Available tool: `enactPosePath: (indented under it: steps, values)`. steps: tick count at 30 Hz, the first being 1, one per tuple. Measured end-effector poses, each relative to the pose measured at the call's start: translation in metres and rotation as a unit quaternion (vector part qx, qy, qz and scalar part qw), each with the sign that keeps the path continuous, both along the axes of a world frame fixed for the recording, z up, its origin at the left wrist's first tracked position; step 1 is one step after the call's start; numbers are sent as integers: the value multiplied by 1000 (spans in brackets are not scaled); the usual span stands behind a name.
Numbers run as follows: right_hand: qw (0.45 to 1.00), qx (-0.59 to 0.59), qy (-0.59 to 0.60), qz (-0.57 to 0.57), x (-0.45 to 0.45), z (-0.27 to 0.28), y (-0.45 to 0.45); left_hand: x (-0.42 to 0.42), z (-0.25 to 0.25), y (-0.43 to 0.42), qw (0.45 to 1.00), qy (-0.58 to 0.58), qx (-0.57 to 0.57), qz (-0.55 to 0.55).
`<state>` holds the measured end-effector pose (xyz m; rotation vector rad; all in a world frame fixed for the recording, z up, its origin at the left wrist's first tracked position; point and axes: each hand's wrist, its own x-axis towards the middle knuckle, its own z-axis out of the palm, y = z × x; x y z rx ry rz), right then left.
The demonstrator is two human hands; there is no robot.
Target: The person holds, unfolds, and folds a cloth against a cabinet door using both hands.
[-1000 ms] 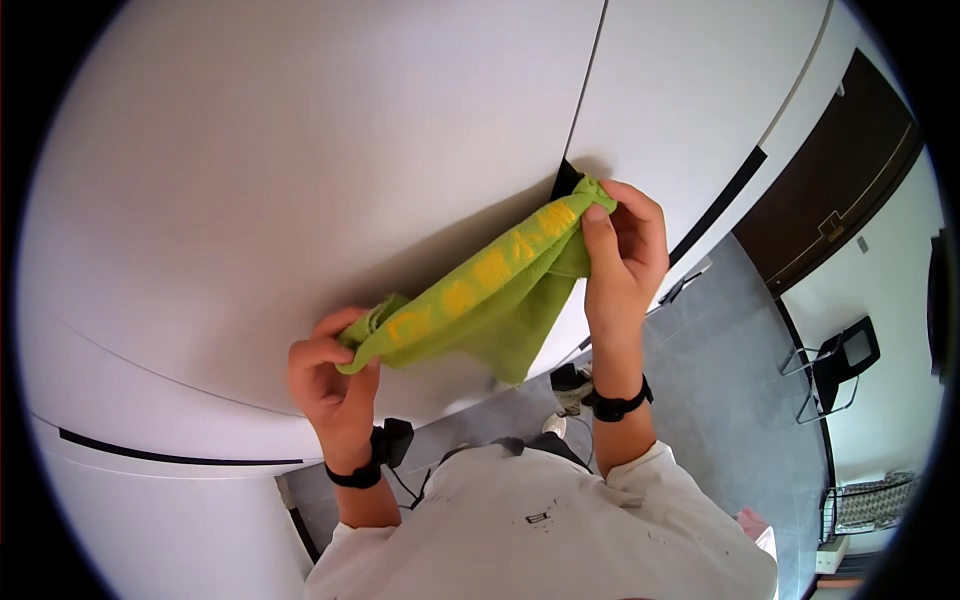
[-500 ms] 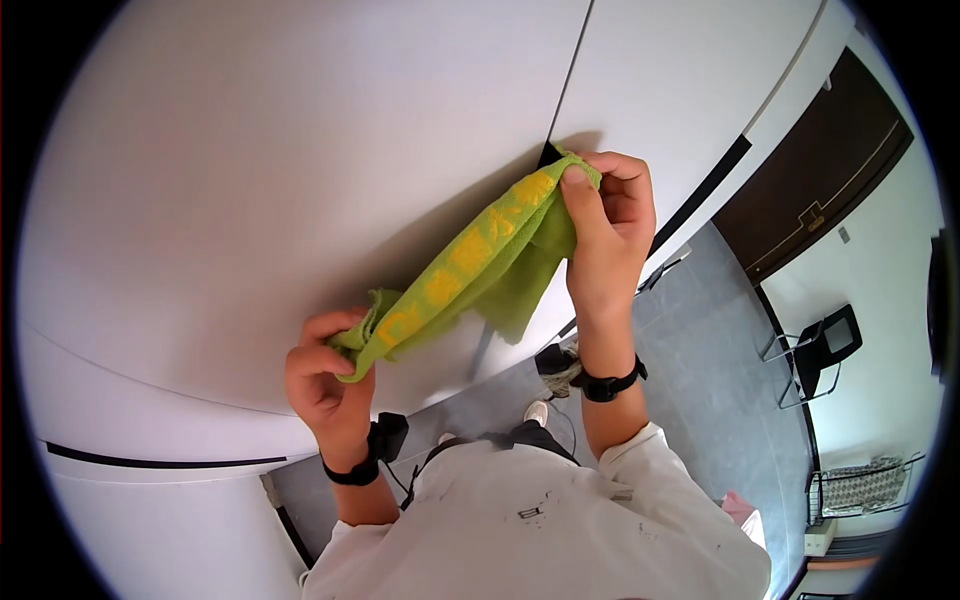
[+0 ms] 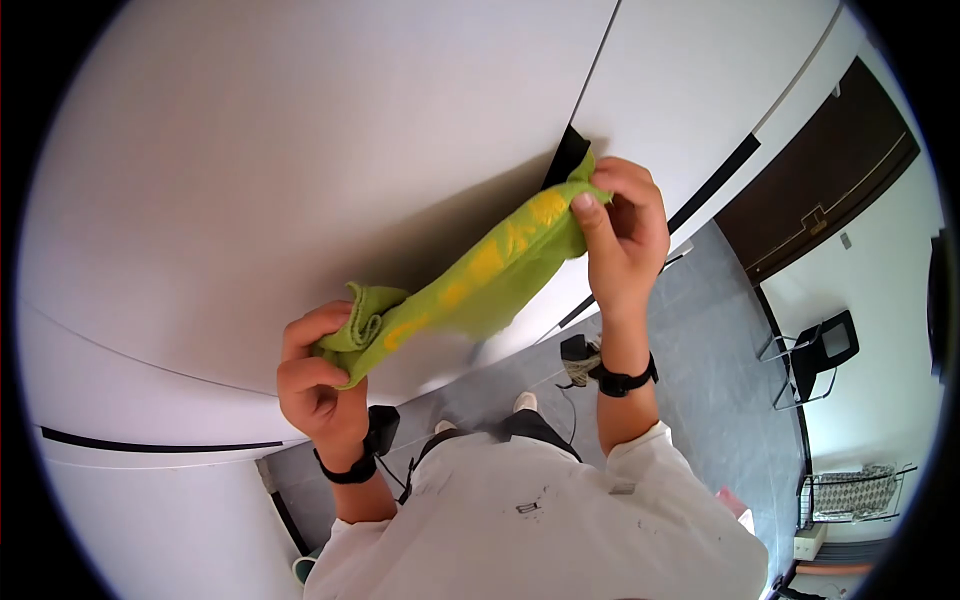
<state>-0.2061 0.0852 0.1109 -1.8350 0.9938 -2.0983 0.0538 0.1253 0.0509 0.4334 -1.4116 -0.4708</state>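
A green towel [image 3: 480, 275] with yellow markings is stretched between my two hands, in front of white cabinet doors [image 3: 250, 150]. My left hand [image 3: 325, 375] pinches its lower left end, where the cloth is curled into a roll. At the upper right end, my right hand [image 3: 625, 225] grips the edge between thumb and fingers. The lower part of the towel hangs down and is blurred. Just behind its right end is a black door handle [image 3: 568, 158], partly hidden by the cloth.
Another black handle strip [image 3: 713, 180] runs along the cabinet to the right. Beyond the grey floor [image 3: 700, 310] stand a black chair [image 3: 825, 345] and a dark brown door [image 3: 820, 175]. A wire rack [image 3: 855, 495] with patterned cloth is at lower right.
My right hand has shifted slightly right and my left hand slightly left, drawing the towel's ends apart. More of the black handle shows, and the hanging part has swung.
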Motion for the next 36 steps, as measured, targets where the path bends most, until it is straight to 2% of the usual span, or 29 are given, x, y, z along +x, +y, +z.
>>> enactPosePath:
  steps: [3,4,6,7,10,12,14,15,16,18,19,20,22,23,24,26,33,36]
  values:
    - [987,-77,135,-39,-8,-1,7,5,2,-2,1000,-17,-5,16]
    - [988,-76,132,-39,-11,2,11,5,4,-6,1000,-11,-13,25]
    - [957,-36,273,-94,-17,13,20,7,9,-6,999,-11,-20,36]
    - [928,-79,339,-131,-17,21,21,9,12,-6,998,-33,-26,49]
    - [918,-66,377,-105,-29,18,25,8,22,-7,996,-49,-51,53]
    - [924,-101,353,-107,-34,19,26,3,28,-4,996,-53,-62,38]
    - [873,-161,418,-190,-38,33,31,-2,36,-4,995,-50,-68,49]
    - [898,-159,384,-143,-40,30,25,-5,41,-6,994,-61,-73,47]
    - [902,-158,374,-147,-43,28,20,-7,44,-8,996,-51,-59,41]
    - [946,-106,307,9,-46,21,16,-8,48,-9,997,-53,-45,34]
    - [960,-59,271,45,-45,20,18,-7,48,-10,999,-40,-7,34]
    - [962,-61,262,46,-47,20,19,-6,50,-11,999,-25,30,36]
    - [968,8,213,134,-52,21,21,-5,53,-11,998,-24,53,17]
    - [971,-17,169,168,-52,18,18,-4,55,-11,997,-15,76,-6]
    - [972,-18,164,169,-53,19,17,-5,58,-10,997,-21,76,-5]
    - [961,-9,228,157,-57,22,16,-9,63,-5,994,-25,102,-14]
    - [969,-20,174,175,-61,21,9,-28,75,7,993,-50,103,-11]
    - [968,16,152,197,-63,21,13,-31,77,11,992,-42,116,0]
